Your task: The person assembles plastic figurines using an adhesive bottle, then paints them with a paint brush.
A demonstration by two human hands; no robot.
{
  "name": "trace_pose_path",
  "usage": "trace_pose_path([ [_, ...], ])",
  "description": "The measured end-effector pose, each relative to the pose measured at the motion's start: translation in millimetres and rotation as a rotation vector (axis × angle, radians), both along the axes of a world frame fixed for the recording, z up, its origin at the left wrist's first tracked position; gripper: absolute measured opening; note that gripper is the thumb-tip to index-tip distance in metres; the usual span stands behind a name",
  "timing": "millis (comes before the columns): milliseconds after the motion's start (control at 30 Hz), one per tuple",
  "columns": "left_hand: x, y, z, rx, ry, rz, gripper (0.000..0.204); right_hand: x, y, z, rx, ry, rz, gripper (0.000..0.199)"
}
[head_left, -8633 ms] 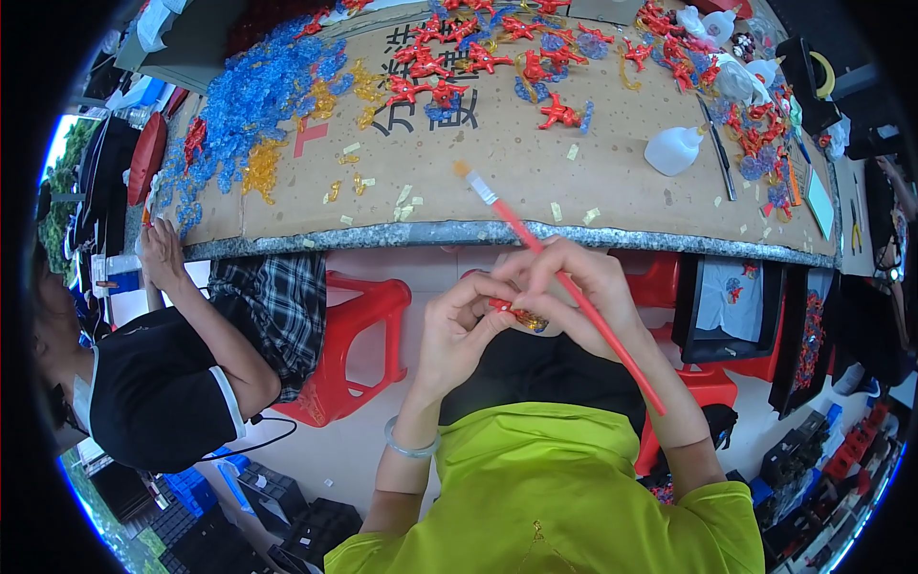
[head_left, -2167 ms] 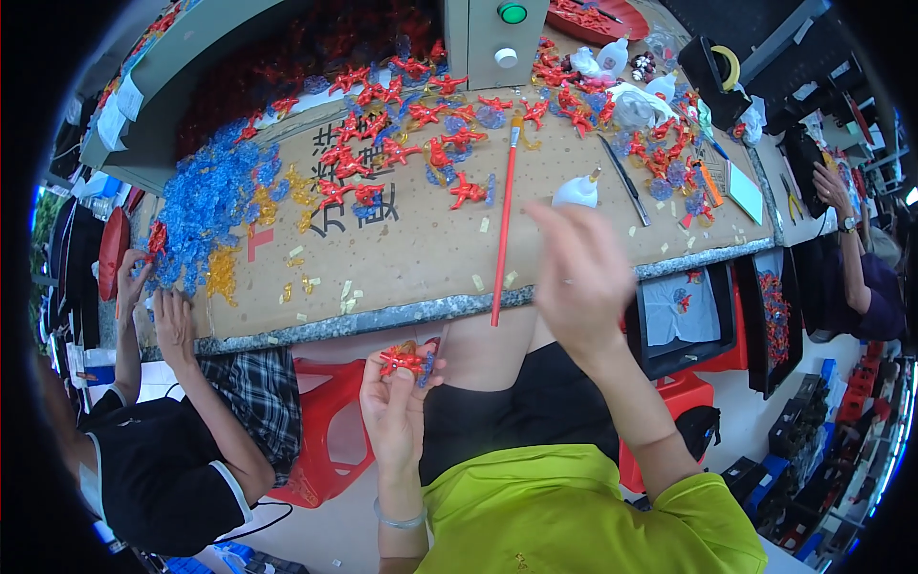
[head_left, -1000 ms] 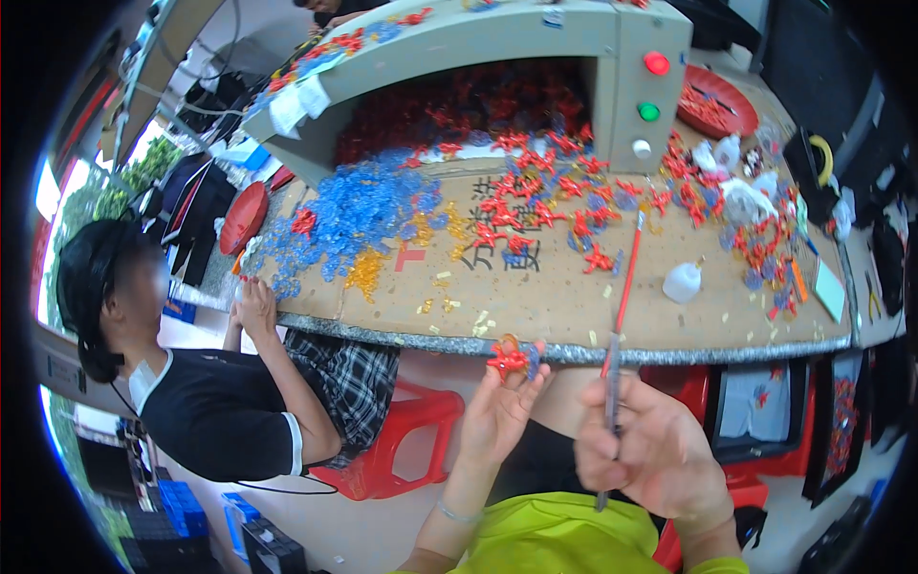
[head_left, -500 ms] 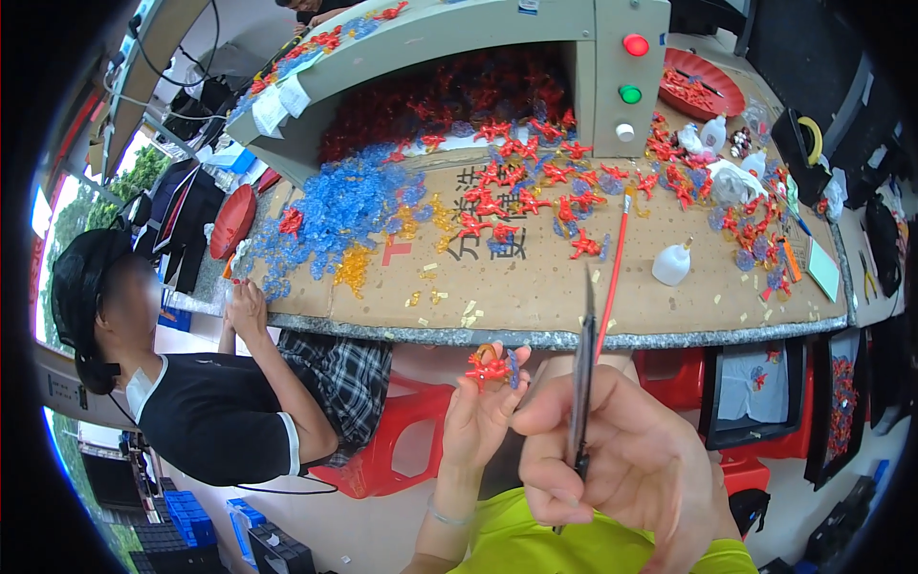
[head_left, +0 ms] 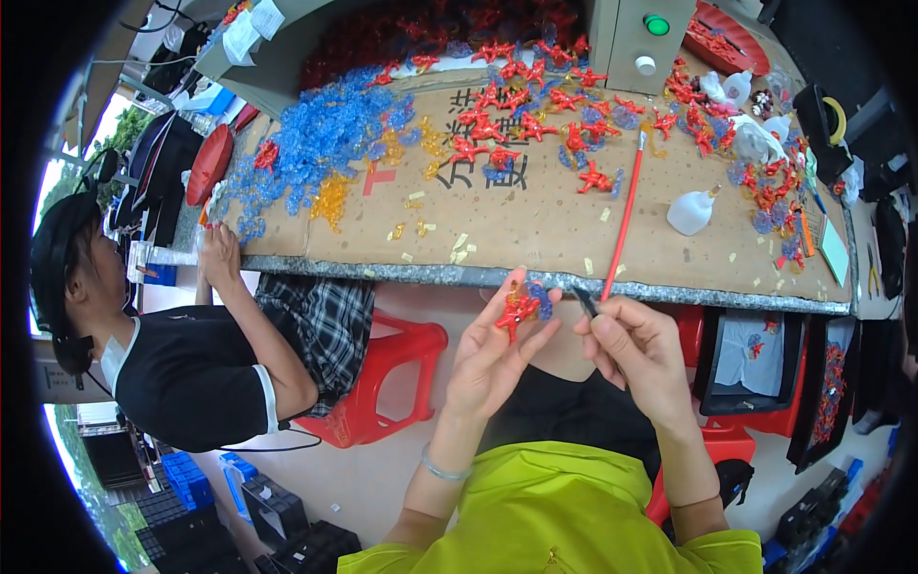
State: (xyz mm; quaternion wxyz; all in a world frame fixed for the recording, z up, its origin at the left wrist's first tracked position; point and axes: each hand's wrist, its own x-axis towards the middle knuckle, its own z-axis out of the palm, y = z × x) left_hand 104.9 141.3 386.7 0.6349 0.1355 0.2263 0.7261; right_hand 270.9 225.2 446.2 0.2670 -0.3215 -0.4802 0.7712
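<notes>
My left hand (head_left: 480, 356) is raised in front of the table's near edge, pinching a small red plastic figure (head_left: 517, 308) with yellow and blue translucent parts on it. Close by on the right, my right hand (head_left: 643, 346) is closed round a slim dark tool (head_left: 585, 302), its tip toward the figure. The tip and the figure look apart; whether the tool is tweezers or a blade, I cannot tell. Behind my hands, a long red-handled brush (head_left: 626, 220) lies across the cardboard-topped table (head_left: 363, 244). A white squeeze bottle (head_left: 691, 211) stands to its right.
Many red figures (head_left: 488, 124) and a heap of blue translucent pieces (head_left: 335, 143) cover the table's far side, before a grey machine housing (head_left: 626, 57). Red trays (head_left: 208, 165) stand at both ends. A co-worker (head_left: 191, 373) sits at left near a red stool (head_left: 406, 364).
My right hand has drawn back from close to the camera and come beside the left one with the dark tool. My left hand has risen with the figure. The view has shifted downward.
</notes>
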Motion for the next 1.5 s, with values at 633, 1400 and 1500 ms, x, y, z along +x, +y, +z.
trace_pose_path([
  [633, 3.4, 2.0, -21.9, -0.038, 0.148, -0.012, 0.048, -8.8, -8.1, -19.1, 0.907, -0.459, 0.014, 0.031],
  [1400, -1.4, 10.7, -31.4, 0.132, 0.365, 0.077, 0.029, -7.5, -13.9, -30.0, 1.242, -0.468, 0.039, 0.037],
  [1500, -1.7, 11.0, -30.7, 0.134, 0.401, 0.094, 0.029, -7.7, -14.7, -32.6, 1.247, -0.47, 0.031, 0.038],
])
